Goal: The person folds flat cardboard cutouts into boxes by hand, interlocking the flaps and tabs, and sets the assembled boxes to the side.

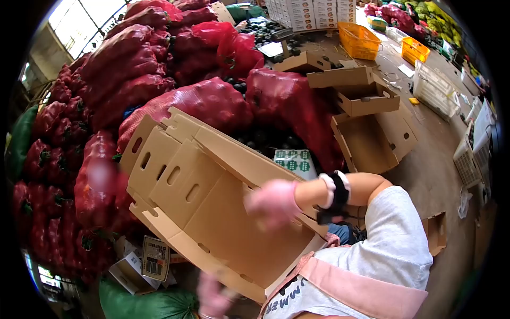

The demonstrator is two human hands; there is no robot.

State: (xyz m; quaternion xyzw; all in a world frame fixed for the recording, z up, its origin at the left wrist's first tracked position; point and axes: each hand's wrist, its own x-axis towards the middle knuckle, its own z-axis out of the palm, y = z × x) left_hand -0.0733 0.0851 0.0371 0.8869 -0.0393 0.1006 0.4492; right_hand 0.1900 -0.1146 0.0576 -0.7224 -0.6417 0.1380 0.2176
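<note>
A large open cardboard box (228, 223) lies tilted in front of my body, its floor bare and its end panels with oval handle slots standing at the far left. My right hand (273, 202), in a pink glove, is over the box near its right side wall. Motion smears its fingers, so its grip does not show. Beside the box's lower left wall is my left hand (214, 296), also pink-gloved and blurred; I cannot tell whether it touches the cardboard. A black band and a white band circle my right wrist.
Red mesh sacks (186, 106) are piled behind and left of the box. A green sack (146, 300) lies at the lower left, near a small printed carton (155, 258). Open cardboard boxes (372, 141) and a white crate (435, 90) stand to the right.
</note>
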